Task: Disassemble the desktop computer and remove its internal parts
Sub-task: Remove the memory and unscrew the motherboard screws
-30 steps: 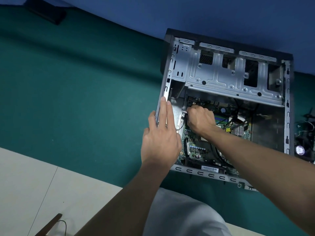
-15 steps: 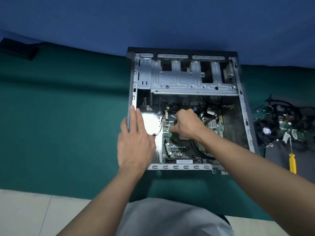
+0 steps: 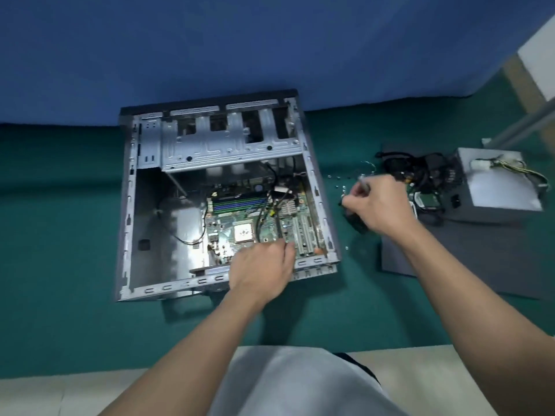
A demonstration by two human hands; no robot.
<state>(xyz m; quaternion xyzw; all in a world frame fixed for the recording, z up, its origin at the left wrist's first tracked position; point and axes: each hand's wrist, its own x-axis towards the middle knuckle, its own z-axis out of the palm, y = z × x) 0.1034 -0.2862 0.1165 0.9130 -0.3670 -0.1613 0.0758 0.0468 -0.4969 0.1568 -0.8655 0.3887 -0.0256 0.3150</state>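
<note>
Grey garment: nearest, at the bottom edge, with pale floor to either side

Green mat: spread beyond the floor strip, carrying everything listed below

Two bare forearms: reaching out over the mat, hands well apart

Left hand: over the near rim of the computer case, fingers curled downward, tips at the near edge of the circuit board beside the white slots; cannot tell whether gripping anything

Computer case: on the mat, left of centre, lying on its side, open side up

Circuit board: green, flat in the right half of the case; pale square chip mid-board, memory sticks behind it, black cables looping across

Thin black wire: on the bare metal floor in the left half of the case

Right hand: outside the case, just to its right, fingers curled and pinching a thin silvery tool; black part beneath the palm, contact unclear

Small screws: scattered on the mat between case and right hand

Dark grey panel: flat on the mat, far right

Grey metal box: on the far end of the panel, wires and a white plug on top

Tangle of black cables: just left of the box

Metal rack: across the far end of the case

Blue backdrop: behind everything
</note>
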